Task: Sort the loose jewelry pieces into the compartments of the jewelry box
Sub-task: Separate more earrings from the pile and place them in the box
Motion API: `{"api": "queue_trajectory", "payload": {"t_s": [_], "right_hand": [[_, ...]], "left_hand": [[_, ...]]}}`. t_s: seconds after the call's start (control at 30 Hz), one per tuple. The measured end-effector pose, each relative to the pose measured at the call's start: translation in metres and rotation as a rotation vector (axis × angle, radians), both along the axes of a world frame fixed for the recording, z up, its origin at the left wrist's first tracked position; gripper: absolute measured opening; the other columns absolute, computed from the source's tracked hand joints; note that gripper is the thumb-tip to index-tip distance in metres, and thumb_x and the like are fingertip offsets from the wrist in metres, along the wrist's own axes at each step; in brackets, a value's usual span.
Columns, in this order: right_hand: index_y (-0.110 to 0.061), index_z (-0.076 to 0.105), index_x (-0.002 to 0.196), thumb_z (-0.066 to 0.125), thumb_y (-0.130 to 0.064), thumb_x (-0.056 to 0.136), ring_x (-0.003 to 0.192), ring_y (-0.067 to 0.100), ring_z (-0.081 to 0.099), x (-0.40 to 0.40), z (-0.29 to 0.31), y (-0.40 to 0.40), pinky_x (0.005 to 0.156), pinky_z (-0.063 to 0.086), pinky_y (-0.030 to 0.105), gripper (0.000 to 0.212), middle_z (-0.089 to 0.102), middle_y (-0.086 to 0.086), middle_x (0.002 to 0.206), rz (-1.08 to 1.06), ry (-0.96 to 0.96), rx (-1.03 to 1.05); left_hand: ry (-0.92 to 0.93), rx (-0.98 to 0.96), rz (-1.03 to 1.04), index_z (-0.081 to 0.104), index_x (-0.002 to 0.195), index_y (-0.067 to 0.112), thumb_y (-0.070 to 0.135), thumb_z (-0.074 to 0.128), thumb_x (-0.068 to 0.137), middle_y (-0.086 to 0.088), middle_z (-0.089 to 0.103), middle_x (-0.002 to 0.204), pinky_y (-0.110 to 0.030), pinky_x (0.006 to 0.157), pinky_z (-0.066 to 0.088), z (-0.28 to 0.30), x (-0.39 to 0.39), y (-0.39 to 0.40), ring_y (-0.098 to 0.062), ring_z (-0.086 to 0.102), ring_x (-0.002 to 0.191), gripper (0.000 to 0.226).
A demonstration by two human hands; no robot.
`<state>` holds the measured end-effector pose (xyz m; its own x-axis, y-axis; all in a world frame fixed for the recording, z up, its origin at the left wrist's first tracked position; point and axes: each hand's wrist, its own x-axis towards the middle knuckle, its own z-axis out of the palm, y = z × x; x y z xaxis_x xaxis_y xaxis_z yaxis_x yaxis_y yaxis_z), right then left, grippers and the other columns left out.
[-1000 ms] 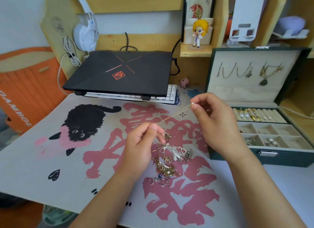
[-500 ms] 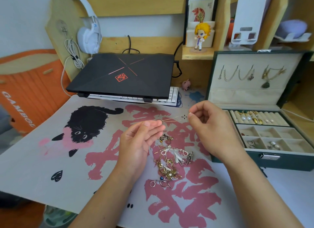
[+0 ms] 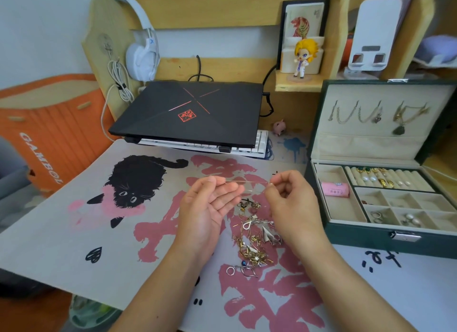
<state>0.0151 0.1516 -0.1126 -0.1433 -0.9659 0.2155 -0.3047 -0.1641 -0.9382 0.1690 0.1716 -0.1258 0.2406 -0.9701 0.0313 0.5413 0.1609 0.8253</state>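
— What are the hands doing?

— At frame centre my right hand (image 3: 290, 203) pinches one end of a thin chain (image 3: 247, 182) between thumb and forefinger. My left hand (image 3: 210, 208) lies palm up, fingers spread and loose, with the chain's other end running across its fingertips (image 3: 217, 182).

— And the rest of the jewelry?

— I see the loose pile (image 3: 254, 240) on the printed mat (image 3: 74, 233), just below both hands. The jewelry box (image 3: 371, 237) stands open at the right edge, rings and pearls already in some compartments.
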Motion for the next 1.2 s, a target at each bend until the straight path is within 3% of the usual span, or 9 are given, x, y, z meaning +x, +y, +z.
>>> {"api": "queue_trajectory", "payload": {"t_s": [0.13,0.23,0.33,0.43,0.7,0.83,0.93,1.03,1.2], "right_hand": [[-0.017,0.061,0.09,0.061,-0.01,0.091,0.05,0.0,0.056,0.004,0.0,0.003,0.052,0.043,0.019,0.007,0.062,-0.001,0.072,0.039,0.001,0.059],[-0.015,0.061,0.094,0.06,-0.01,0.093,0.057,0.009,0.06,0.006,-0.001,0.005,0.054,0.049,0.025,0.006,0.068,0.015,0.081,0.088,-0.047,0.135],[-0.011,0.061,0.097,0.06,-0.006,0.093,0.06,0.016,0.062,0.009,-0.001,0.008,0.064,0.057,0.044,0.006,0.07,0.021,0.086,0.144,-0.159,0.215],[-0.009,0.062,0.098,0.059,-0.004,0.092,0.065,0.019,0.064,0.009,0.0,0.01,0.078,0.056,0.056,0.008,0.068,0.015,0.078,0.174,-0.295,0.265],[-0.006,0.059,0.099,0.058,0.0,0.094,0.072,0.022,0.063,0.001,0.01,0.012,0.085,0.058,0.051,0.008,0.064,0.016,0.088,0.245,-0.575,0.322],[-0.021,0.065,0.116,0.056,-0.003,0.095,0.104,0.014,0.071,-0.024,0.032,0.016,0.097,0.055,0.045,0.029,0.073,-0.002,0.114,0.3,-0.413,0.176],[-0.015,0.064,0.127,0.052,0.004,0.096,0.114,0.02,0.068,-0.057,0.065,0.013,0.101,0.05,0.038,0.039,0.073,0.007,0.118,0.485,-0.444,0.109],[-0.006,0.066,0.123,0.058,-0.001,0.096,0.109,0.027,0.071,-0.084,0.095,0.008,0.099,0.053,0.035,0.028,0.075,0.014,0.113,0.612,-0.313,0.124],[0.003,0.07,0.107,0.065,-0.001,0.092,0.09,0.027,0.075,-0.107,0.117,-0.006,0.086,0.06,0.032,0.017,0.077,0.019,0.096,0.495,-0.105,0.071]], "left_hand": [[0.057,-0.026,-0.011,0.067,0.095,0.006,0.018,0.053,0.101,-0.015,0.075,0.085,-0.037,0.081,0.062,0.002,0.0,0.001,-0.032,0.077,0.091,0.019],[0.121,-0.038,-0.066,0.071,0.094,0.01,0.023,0.059,0.09,-0.01,0.071,0.081,-0.033,0.076,0.061,0.006,0.0,0.001,-0.025,0.073,0.08,0.018],[0.112,-0.043,-0.117,0.075,0.093,0.011,0.021,0.062,0.088,-0.007,0.068,0.08,-0.028,0.07,0.059,0.017,0.0,-0.002,-0.017,0.067,0.072,0.018],[-0.041,-0.057,-0.151,0.075,0.097,0.008,0.016,0.062,0.093,-0.006,0.07,0.081,-0.027,0.071,0.057,0.037,0.0,-0.008,-0.015,0.066,0.072,0.016],[-0.723,-0.092,-0.283,0.077,0.106,0.007,0.01,0.065,0.098,-0.011,0.079,0.091,-0.039,0.081,0.06,0.096,-0.014,-0.021,-0.021,0.069,0.073,0.014],[-0.856,-0.09,-0.365,0.079,0.101,0.009,0.009,0.069,0.097,-0.011,0.078,0.086,-0.04,0.081,0.059,0.118,-0.026,-0.025,-0.019,0.066,0.067,0.011],[-0.979,-0.107,-0.427,0.08,0.102,0.009,0.012,0.069,0.097,-0.01,0.076,0.084,-0.037,0.078,0.059,0.135,-0.033,-0.027,-0.02,0.065,0.068,0.012],[-1.039,-0.128,-0.448,0.08,0.101,0.009,0.012,0.07,0.096,-0.008,0.073,0.077,-0.033,0.075,0.058,0.151,-0.045,-0.029,-0.018,0.063,0.065,0.012],[-1.055,-0.173,-0.473,0.08,0.1,0.007,0.006,0.071,0.095,-0.012,0.076,0.078,-0.032,0.074,0.058,0.166,-0.068,-0.031,-0.015,0.065,0.065,0.011]]}}
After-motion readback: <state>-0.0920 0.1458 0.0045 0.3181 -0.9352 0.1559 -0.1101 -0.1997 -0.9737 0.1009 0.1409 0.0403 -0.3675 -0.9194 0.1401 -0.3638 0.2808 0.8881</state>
